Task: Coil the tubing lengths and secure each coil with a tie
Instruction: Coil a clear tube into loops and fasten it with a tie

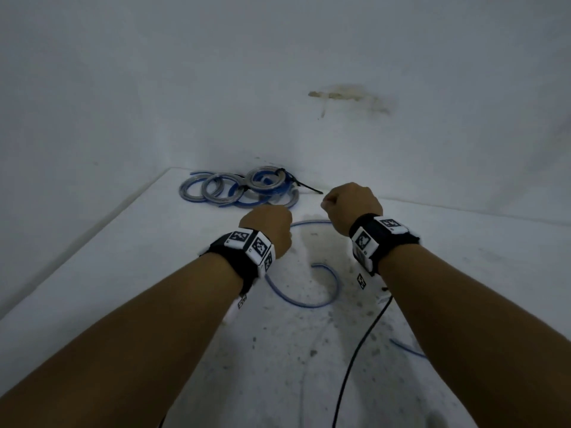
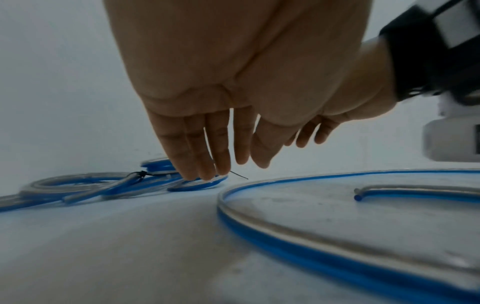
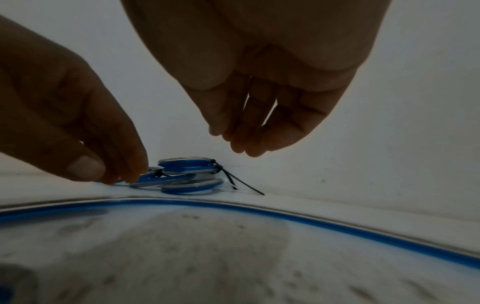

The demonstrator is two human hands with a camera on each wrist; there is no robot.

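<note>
Several blue-and-clear tubing coils (image 1: 244,189) bound with black ties lie heaped in the table's far corner. My left hand (image 1: 268,223) reaches down to the heap; in the left wrist view its straight fingers (image 2: 205,164) touch the nearest coil (image 2: 197,185). My right hand (image 1: 352,202) hovers just right of the heap with fingers hanging loosely (image 3: 241,144) and nothing in them. A loose tubing length (image 1: 309,304) curls flat on the table beneath both wrists, with its cut end (image 2: 358,197) visible. One tie's tail (image 3: 246,186) sticks out to the right.
The white table (image 1: 154,273) meets white walls at the back and left, close behind the coils. A black cable (image 1: 355,350) runs along the table under my right forearm. A short stretch of blue tubing (image 1: 408,349) shows beside that arm.
</note>
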